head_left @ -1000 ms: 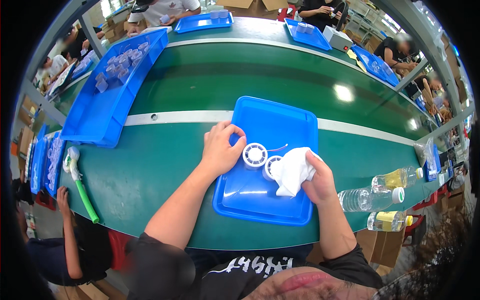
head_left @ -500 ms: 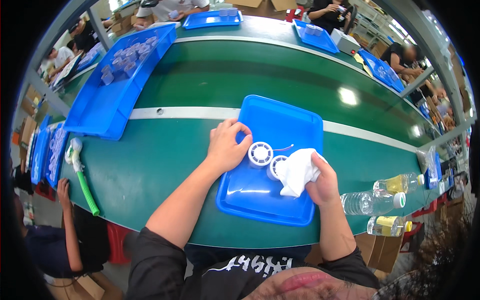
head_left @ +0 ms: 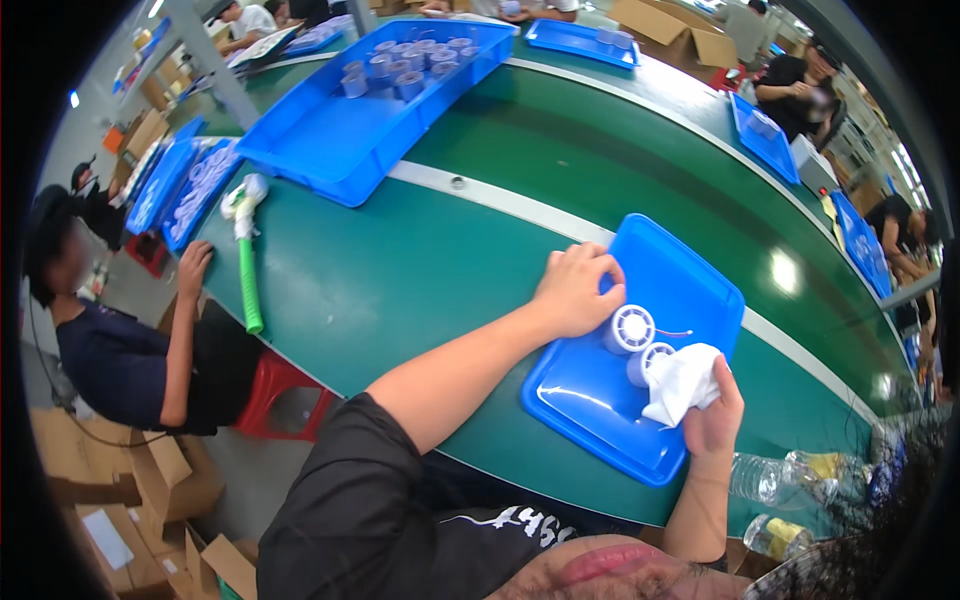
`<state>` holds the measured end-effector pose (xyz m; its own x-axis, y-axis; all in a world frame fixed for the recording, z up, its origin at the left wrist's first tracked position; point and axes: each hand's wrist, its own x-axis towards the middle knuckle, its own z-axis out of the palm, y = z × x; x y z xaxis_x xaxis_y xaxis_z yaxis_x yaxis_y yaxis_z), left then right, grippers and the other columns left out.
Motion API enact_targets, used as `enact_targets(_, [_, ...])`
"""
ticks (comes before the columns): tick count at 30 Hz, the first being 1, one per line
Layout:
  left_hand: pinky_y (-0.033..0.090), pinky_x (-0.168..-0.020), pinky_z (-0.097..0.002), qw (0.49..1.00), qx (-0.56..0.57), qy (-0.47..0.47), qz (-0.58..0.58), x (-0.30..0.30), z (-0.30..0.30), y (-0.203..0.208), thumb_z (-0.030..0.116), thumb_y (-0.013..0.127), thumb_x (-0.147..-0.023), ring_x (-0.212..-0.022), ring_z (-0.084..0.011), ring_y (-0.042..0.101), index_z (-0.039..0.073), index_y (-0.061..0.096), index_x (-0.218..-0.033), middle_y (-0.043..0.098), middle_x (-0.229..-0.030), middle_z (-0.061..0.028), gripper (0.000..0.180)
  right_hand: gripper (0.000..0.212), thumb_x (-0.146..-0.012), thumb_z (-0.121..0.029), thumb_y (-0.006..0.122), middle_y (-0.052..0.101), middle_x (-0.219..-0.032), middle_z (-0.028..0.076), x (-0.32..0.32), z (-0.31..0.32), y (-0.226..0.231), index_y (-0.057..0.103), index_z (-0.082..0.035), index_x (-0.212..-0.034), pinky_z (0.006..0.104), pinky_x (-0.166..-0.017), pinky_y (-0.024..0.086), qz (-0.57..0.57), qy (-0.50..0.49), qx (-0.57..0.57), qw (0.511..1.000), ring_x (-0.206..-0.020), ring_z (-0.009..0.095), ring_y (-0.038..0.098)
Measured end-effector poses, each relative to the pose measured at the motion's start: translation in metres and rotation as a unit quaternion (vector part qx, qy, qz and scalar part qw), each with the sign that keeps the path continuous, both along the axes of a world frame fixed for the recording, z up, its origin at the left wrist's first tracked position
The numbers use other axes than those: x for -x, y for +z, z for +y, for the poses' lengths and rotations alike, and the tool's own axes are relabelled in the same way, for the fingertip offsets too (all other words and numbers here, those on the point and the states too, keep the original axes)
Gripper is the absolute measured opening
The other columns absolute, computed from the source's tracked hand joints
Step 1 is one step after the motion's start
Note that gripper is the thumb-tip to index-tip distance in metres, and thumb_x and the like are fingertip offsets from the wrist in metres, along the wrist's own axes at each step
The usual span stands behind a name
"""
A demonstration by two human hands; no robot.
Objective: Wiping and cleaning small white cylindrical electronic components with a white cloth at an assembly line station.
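Note:
My right hand (head_left: pixel 712 415) grips a bunched white cloth (head_left: pixel 682 384), which covers part of a white cylindrical fan-like unit (head_left: pixel 652 361). Beside it, a second such unit (head_left: pixel 632 328) stands upright with its slotted round top showing, and a thin wire (head_left: pixel 675 333) runs out to its right. Both units are on a blue tray (head_left: pixel 585 400). At the tray's left edge, close to the second unit, my left hand (head_left: pixel 580 288) has its fingers curled and thumb and forefinger brought together in a loop. Nothing shows between them.
A large blue bin (head_left: pixel 340 140) with several white cylinders lies at the upper left. A green-handled tool (head_left: pixel 249 285) rests on the green table (head_left: pixel 340 260). Clear bottles (head_left: pixel 760 478) lie right of my right arm. Another person (head_left: pixel 120 340) sits at the left, near cardboard boxes (head_left: pixel 180 470).
The view has swung left, so tray and hands appear farther right and more of the left side shows. The cloth and both hands keep nearly the same place on the tray.

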<state>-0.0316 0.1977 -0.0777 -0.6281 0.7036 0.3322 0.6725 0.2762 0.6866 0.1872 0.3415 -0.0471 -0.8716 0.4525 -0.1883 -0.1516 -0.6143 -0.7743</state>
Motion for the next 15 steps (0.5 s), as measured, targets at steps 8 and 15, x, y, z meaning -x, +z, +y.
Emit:
enact_targets(8, [0.032,-0.101,-0.0425,1.000,0.016,-0.007,-0.025,-0.002,-0.003,0.004,0.031,0.062,-0.085,-0.120,-0.0306,0.049,0.014,0.067,-0.095,0.055,-0.123,-0.0138,0.021,0.035,-0.102,-0.030,0.043,0.068,-0.110,0.011,-0.002,0.001,-0.003,0.060,-0.003,-0.114,0.0415,-0.092,0.049,-0.004,-0.006,0.032,0.999,-0.103,0.026,0.065])
enact_targets(15, [0.031,-0.101,-0.0418,0.999,0.027,-0.015,-0.036,-0.002,-0.002,0.006,0.031,0.061,-0.086,-0.120,-0.0302,0.048,0.014,0.066,-0.095,0.054,-0.124,-0.0136,0.020,0.038,-0.102,-0.032,0.040,0.067,-0.109,0.013,-0.011,0.001,0.000,0.059,-0.001,-0.115,0.0412,-0.092,0.049,-0.005,-0.005,0.053,0.999,-0.102,0.027,0.065])
